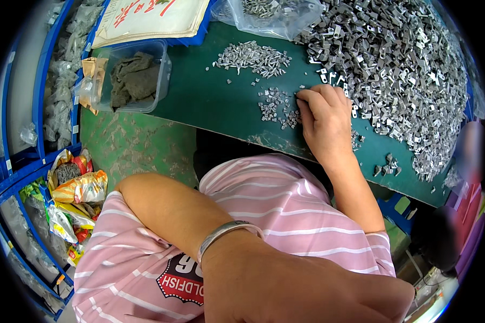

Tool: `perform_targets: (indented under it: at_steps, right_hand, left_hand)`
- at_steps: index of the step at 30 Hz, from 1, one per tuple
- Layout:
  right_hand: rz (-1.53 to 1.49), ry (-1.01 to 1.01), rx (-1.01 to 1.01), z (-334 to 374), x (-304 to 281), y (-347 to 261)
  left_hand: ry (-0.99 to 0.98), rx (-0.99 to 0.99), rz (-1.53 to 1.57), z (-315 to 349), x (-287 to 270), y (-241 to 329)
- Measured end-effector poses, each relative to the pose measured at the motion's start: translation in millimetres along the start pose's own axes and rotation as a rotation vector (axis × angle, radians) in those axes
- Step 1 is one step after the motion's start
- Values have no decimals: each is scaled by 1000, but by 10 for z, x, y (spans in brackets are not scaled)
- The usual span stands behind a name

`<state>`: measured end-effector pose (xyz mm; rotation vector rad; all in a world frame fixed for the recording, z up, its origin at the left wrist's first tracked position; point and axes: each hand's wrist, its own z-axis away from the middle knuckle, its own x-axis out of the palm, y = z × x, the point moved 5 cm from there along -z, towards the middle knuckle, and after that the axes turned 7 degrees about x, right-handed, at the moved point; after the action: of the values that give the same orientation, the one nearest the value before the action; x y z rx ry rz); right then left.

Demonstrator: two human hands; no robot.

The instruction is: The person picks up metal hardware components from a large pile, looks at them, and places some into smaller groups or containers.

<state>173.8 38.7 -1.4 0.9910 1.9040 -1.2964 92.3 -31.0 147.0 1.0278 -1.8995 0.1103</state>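
My right hand [324,121] lies palm down on the green table [210,102], its fingers curled over a small scatter of tiny metal pieces [275,106]. Its fingertips are hidden, so I cannot tell whether they pinch a piece. To its right spreads a large heap of flat silver metal parts [399,70]. My left forearm crosses my pink striped shirt, with a metal bracelet [221,234] at the wrist. My left hand [296,285] is close under the camera, back toward me, its fingers out of sight.
A second small pile of metal pieces [253,56] lies farther back. A clear plastic box with a grey cloth [134,78] stands at the table's left end, with a clear bag of parts [272,13] behind. Blue shelves with bagged goods [64,194] are on my left.
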Motion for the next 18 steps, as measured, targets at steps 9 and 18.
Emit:
perform_targets:
  at_steps: [9, 18]
  right_hand:
    - [-372, 84, 70, 148, -178, 2]
    - [-802, 212, 50, 484, -412, 81]
  left_hand:
    - [-112, -52, -72, 22, -27, 124]
    - [285, -214, -1418, 607, -943, 496]
